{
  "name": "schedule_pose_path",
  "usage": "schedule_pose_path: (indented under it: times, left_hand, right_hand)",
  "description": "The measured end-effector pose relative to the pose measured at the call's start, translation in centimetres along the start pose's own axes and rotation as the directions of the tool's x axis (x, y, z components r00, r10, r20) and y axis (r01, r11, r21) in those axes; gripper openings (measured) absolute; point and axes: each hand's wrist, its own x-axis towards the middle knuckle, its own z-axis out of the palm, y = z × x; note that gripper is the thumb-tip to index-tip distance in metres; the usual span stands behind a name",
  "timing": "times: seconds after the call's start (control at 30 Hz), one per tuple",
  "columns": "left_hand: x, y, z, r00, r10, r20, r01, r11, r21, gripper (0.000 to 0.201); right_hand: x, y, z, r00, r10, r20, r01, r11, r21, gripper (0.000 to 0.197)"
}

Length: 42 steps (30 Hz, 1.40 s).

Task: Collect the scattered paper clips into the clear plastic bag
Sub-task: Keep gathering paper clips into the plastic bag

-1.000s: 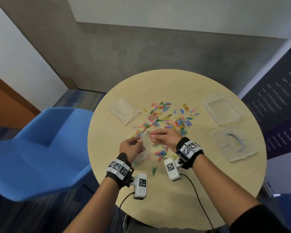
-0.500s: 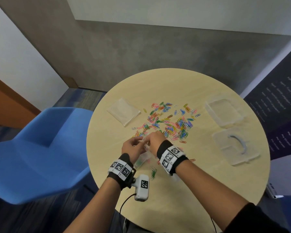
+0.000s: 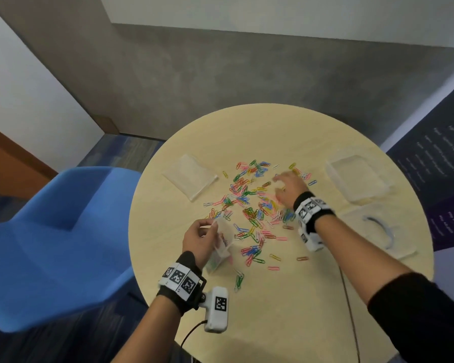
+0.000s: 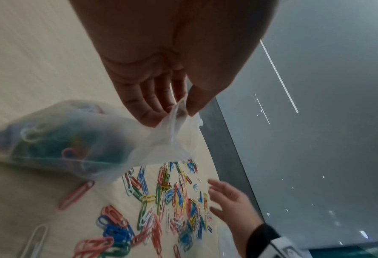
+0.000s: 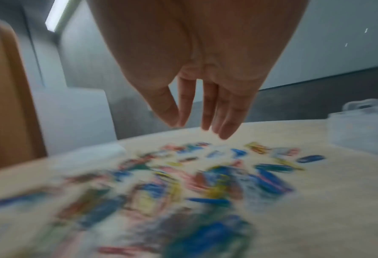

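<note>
Coloured paper clips (image 3: 249,205) lie scattered over the middle of the round table (image 3: 286,297); the left wrist view shows them too (image 4: 161,200), and the right wrist view shows them blurred (image 5: 205,183). My left hand (image 3: 202,238) pinches the rim of a clear plastic bag (image 3: 222,247) with several clips inside. The left wrist view shows the bag (image 4: 73,139) held between thumb and fingers. My right hand (image 3: 286,184) hovers over the far right of the pile, fingers straight and empty (image 5: 203,111).
A second flat clear bag (image 3: 190,176) lies at the table's far left. Two clear plastic trays (image 3: 357,176) (image 3: 378,231) sit at the right. A blue chair (image 3: 50,244) stands left of the table. A cable (image 3: 349,310) trails over the near edge.
My right hand has left the bag's mouth and moved away to the far right of the pile, now open. The left hand keeps holding the bag.
</note>
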Motion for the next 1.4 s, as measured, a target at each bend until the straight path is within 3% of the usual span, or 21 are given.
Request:
schedule_pose_path:
  times: [0.1,0.23,0.37,0.43,0.57,0.67,0.77,0.87,0.93,1.0,1.03,1.1,1.17,1.2,1.23,1.3,1.33,1.4]
  left_hand:
    - [0.0,0.0,-0.9,1.0,-0.006,0.009,0.006,1.0,-0.001,0.016]
    - [-0.1,0.2,-1.4,1.0,-0.01,0.012,0.01,1.0,0.028,0.019]
    - [-0.3,0.2,-1.6,1.0,-0.019,0.01,0.019,1.0,0.022,0.018]
    - [-0.4,0.2,-1.4,1.0,-0.026,0.008,0.026,1.0,0.017,0.019]
    - [-0.5,0.4,-0.5,0.999,-0.033,0.029,0.032,0.999,0.018,0.011]
    - [-0.6,0.7,-0.1,0.998,-0.028,0.053,0.025,0.998,0.049,0.009]
    - [-0.8,0.9,0.1,0.997,-0.044,0.066,0.041,0.998,0.052,0.007]
    - [-1.0,1.1,0.2,0.995,-0.083,0.064,0.082,0.997,0.015,0.007]
    - [-1.2,1.3,0.5,0.992,-0.107,0.069,0.109,0.994,-0.025,0.009]
    - [-1.4,1.6,0.9,0.989,-0.117,0.091,0.122,0.991,-0.058,0.007]
    - [-1.5,1.8,1.2,0.987,-0.122,0.108,0.13,0.989,-0.065,0.007]
    - [-1.7,2.1,1.6,0.983,-0.126,0.134,0.135,0.989,-0.06,0.011]
    - [-1.8,2.2,1.7,0.982,-0.108,0.154,0.114,0.993,-0.033,0.016]
    - [-1.8,2.1,1.8,0.983,-0.094,0.158,0.098,0.995,-0.017,0.017]
    - [-1.8,2.1,1.7,0.984,-0.083,0.158,0.084,0.996,-0.001,0.018]
    - [-1.5,2.0,1.4,0.987,-0.071,0.144,0.07,0.997,0.012,0.015]
    - [-1.4,1.9,1.2,0.987,-0.071,0.142,0.069,0.997,0.016,0.016]
    - [-1.5,1.9,0.9,0.985,-0.065,0.162,0.062,0.998,0.019,0.019]
  right_hand:
    - [3.1,2.9,0.0,0.996,0.089,0.021,-0.086,0.987,-0.136,0.056]
    - [4.8,4.3,0.5,0.97,0.176,0.17,-0.123,0.952,-0.281,0.065]
    - [2.9,3.4,1.0,0.978,0.068,0.2,0.017,0.917,-0.398,0.051]
    - [1.8,3.1,1.6,0.988,0.006,0.152,0.061,0.9,-0.431,0.045]
    - [0.0,2.8,1.9,0.996,0.029,0.088,0.017,0.878,-0.479,0.025]
    - [-0.9,3.0,1.7,0.997,0.078,-0.016,-0.079,0.945,-0.317,0.023]
    - [-2.3,3.9,1.1,0.964,0.242,-0.113,-0.233,0.969,0.087,0.022]
    - [-4.7,4.5,1.2,0.893,0.447,-0.054,-0.366,0.791,0.49,0.027]
    - [-6.5,3.3,1.5,0.869,0.478,0.128,-0.383,0.486,0.786,0.033]
    - [-8.5,0.7,1.6,0.894,0.346,0.285,-0.348,0.133,0.928,0.033]
    - [-9.7,-1.1,1.3,0.909,0.263,0.323,-0.343,0.03,0.939,0.028]
    - [-11.5,-4.4,1.6,0.93,0.135,0.342,-0.342,-0.021,0.94,0.019]
    - [-12.4,-6.9,3.0,0.944,0.108,0.313,-0.321,0.065,0.945,0.018]
    - [-12.6,-7.6,3.9,0.953,0.131,0.272,-0.294,0.192,0.936,0.02]
    - [-12.7,-8.1,4.7,0.966,0.163,0.202,-0.252,0.392,0.885,0.024]
    - [-12.5,-8.5,5.8,0.986,0.161,0.033,-0.146,0.767,0.625,0.027]
    - [-12.4,-8.8,5.9,0.992,0.122,-0.019,-0.098,0.867,0.488,0.023]
    - [-12.1,-9.7,6.1,0.999,0.052,-0.001,-0.05,0.963,0.266,0.018]
